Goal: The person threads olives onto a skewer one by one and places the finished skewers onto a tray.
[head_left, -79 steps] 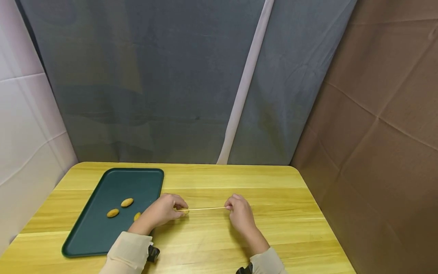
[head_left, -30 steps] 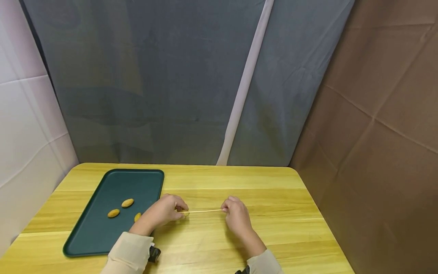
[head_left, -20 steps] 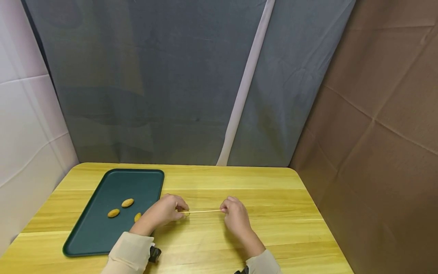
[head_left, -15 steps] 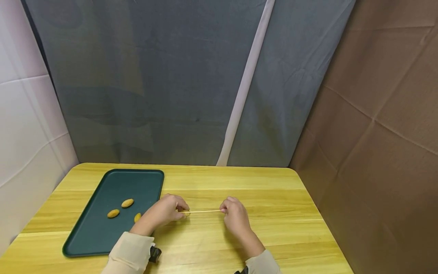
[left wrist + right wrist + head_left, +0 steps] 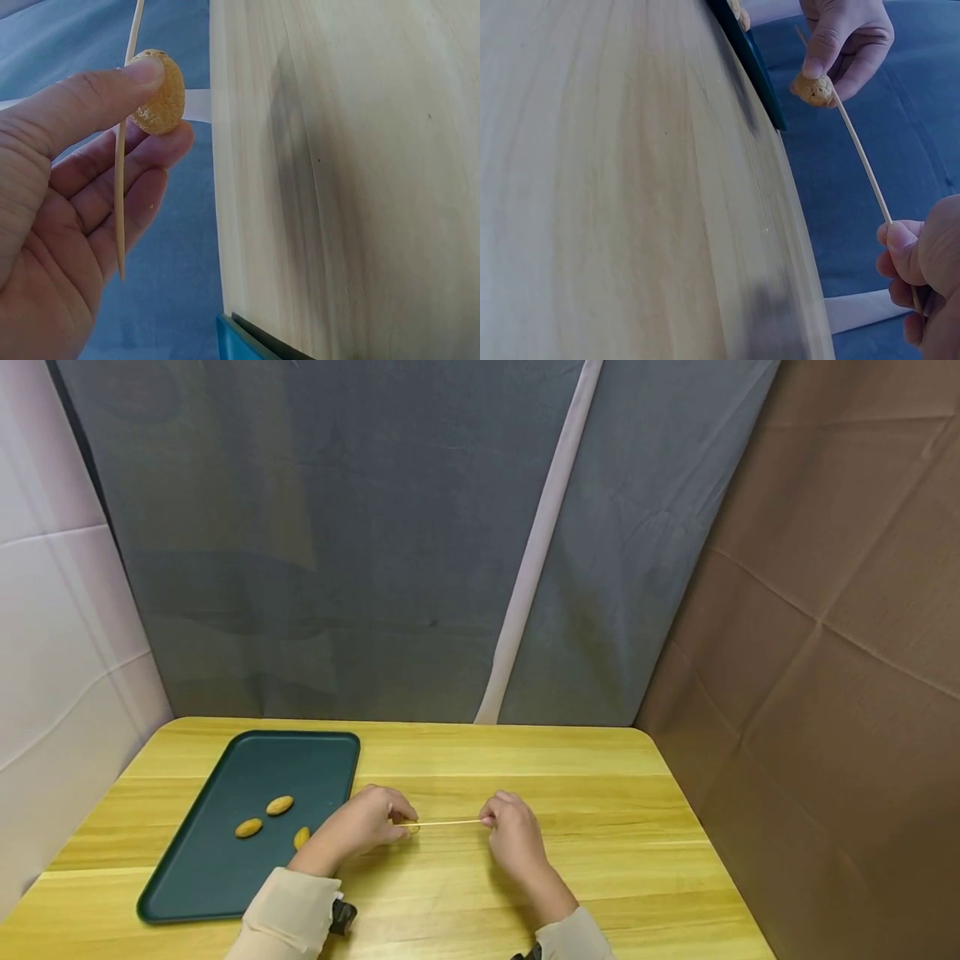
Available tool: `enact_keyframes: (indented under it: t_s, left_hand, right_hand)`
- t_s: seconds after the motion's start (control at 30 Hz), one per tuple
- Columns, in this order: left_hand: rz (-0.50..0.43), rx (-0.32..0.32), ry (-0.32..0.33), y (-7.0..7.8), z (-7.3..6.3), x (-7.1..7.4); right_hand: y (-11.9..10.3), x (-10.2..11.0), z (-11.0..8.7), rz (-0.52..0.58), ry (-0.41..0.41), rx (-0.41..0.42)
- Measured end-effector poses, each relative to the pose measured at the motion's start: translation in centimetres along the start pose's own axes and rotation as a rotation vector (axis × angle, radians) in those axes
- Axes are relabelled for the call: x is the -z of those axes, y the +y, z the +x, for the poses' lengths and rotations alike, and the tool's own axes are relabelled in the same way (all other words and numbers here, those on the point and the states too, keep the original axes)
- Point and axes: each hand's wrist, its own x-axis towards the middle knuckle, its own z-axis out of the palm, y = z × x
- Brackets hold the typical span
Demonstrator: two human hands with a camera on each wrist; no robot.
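Note:
Between thumb and fingertips my left hand (image 5: 367, 818) pinches an oval, golden-brown piece with a rough, bumpy surface (image 5: 163, 105), seemingly food. A thin wooden skewer (image 5: 450, 822) runs along its palm side, its pointed end sticking out past the thumb in the left wrist view. Whether the skewer pierces the piece is hidden by the thumb. Over to the right, my right hand (image 5: 517, 839) grips the skewer's other part with curled fingers; a bit of stick shows below them in the right wrist view. Both hands are above the table, the skewer nearly level.
A dark green tray (image 5: 225, 885) lies on the left of the wooden table (image 5: 600, 860). On it rest similar oval pieces: one farther back (image 5: 280, 805), one to its left, and one partly covered by my left arm. Grey, white and brown cloths enclose the table.
My right hand has shifted slightly left, so less skewer shows between the hands. The left hand has edged a little right, still pinching the piece. The tray and its pieces look unchanged.

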Motion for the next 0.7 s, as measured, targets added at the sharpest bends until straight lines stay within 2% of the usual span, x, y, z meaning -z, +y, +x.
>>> enact_keyframes:
  t_s: [0.5,0.7]
  left_hand:
    - [0.001,0.023,-0.007,0.50,-0.10,-0.19]
    - [-0.001,0.004,-0.005,0.48,-0.02,-0.36]
  right_hand:
    - [-0.49,-0.46,-0.07,0.000,0.001,-0.025]
    - [-0.70,-0.48,-0.13,0.019,-0.017,-0.031]
